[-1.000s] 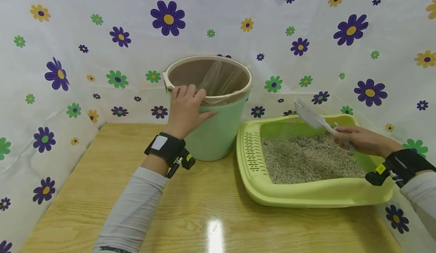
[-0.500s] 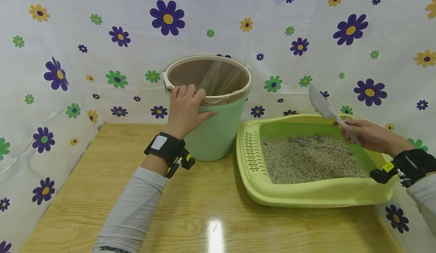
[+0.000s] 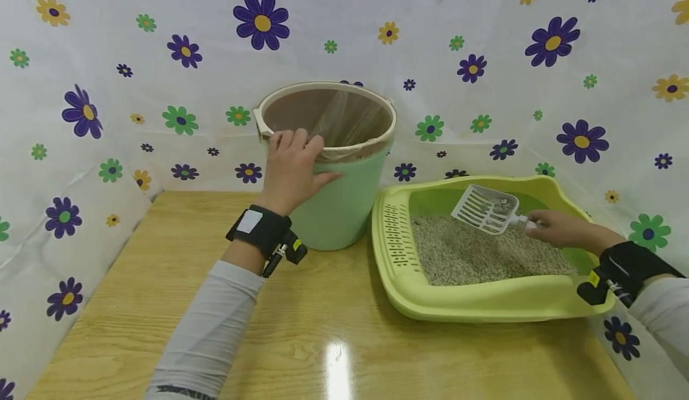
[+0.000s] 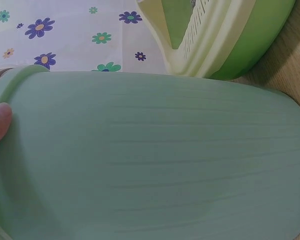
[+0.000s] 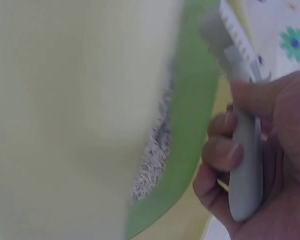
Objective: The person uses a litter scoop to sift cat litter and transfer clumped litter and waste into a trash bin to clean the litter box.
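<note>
My left hand grips the near rim of a mint-green trash bin, fingers curled over the edge and thumb against the outer wall. A clear plastic liner hangs inside it; the bottom is hidden. My right hand holds a pale grey slotted litter scoop by its handle. The scoop is over the yellow-green litter box, above the litter and apart from it. A few grey clumps lie in the scoop near the handle.
Greyish-brown cat litter covers the box floor. The bin stands directly left of the box, both on a wooden table. A white flower-patterned sheet encloses the back and sides.
The scoop has come down from its raised, tilted position and turned flatter, its slots now facing up. My right hand moved down and left; my left hand stays on the bin's rim.
</note>
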